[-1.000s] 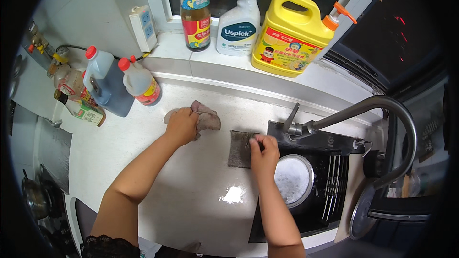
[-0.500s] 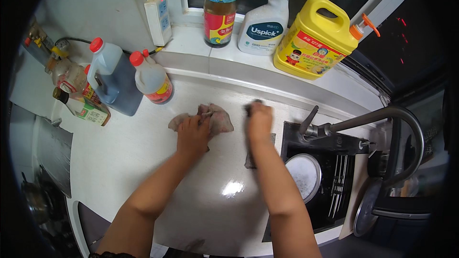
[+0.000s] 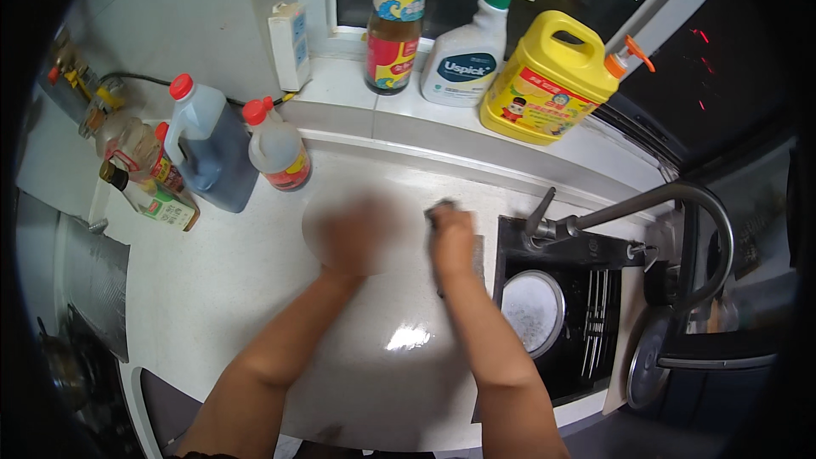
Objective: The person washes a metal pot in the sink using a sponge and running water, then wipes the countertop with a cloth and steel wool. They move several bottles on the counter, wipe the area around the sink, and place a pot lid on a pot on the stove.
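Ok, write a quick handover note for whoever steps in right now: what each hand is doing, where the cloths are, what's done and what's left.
Left hand: motion-blurred on the white counter; the pinkish cloth is lost in the blur under it.
Right hand: pressing a dark cloth on the counter beside the sink; grip unclear.
Done: cannot tell how much is wiped.
Left: the counter near the bottles probably remains.

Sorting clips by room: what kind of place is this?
Most likely a home kitchen: a white counter with a black sink and curved faucet, sauce bottles by the wall, and cleaning bottles on the window sill.
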A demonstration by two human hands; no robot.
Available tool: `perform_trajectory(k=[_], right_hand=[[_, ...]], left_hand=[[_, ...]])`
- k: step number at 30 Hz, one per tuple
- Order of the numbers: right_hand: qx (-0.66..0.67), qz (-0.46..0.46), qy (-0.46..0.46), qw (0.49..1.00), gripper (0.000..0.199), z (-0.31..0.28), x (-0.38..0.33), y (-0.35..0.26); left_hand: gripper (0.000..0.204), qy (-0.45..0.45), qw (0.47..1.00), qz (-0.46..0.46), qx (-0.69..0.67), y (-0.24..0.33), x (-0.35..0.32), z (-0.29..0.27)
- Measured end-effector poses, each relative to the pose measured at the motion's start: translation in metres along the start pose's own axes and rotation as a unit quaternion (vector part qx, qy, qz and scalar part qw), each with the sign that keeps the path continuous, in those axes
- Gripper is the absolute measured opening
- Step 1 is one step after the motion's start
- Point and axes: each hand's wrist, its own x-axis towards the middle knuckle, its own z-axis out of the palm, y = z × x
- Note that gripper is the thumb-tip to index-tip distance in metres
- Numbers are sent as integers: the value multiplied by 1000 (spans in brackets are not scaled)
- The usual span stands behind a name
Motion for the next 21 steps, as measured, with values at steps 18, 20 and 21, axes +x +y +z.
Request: perform_trajectory(k=[18,20,21], right_hand=[[184,279,203,920,22,-82,-82,14],[173,267,188,929,22,-81,-89,26],[171,250,174,937,22,-80,-90,28]], left_hand=[[39,-147,931,315,-112,100,112,171],[43,-205,923,286,-154,105,108,173],[45,-233,920,267,-169,105,107,165]])
